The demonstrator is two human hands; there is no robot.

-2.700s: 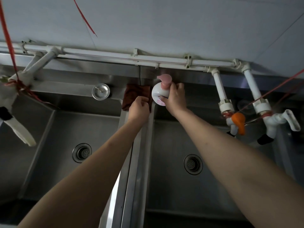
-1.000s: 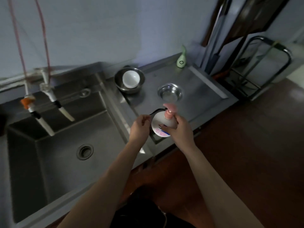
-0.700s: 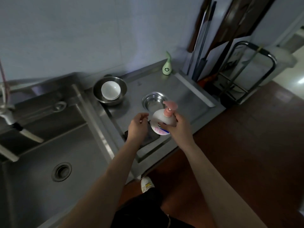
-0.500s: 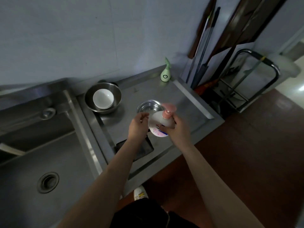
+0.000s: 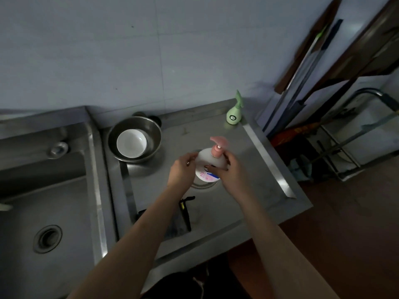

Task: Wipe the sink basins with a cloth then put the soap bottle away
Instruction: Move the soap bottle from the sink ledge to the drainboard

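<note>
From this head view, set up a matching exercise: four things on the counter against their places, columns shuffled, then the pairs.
Things
1. soap bottle
2. white bowl
3. green bottle
4. dark cloth

Places
A. back corner of the counter, by the wall
B. inside the steel bowl
C. front of the counter, beside the left forearm
D. in the right hand

Pairs: 1-D, 2-B, 3-A, 4-C

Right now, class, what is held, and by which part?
The soap bottle: right hand grips its body below the pump; left hand touches its side.
</note>
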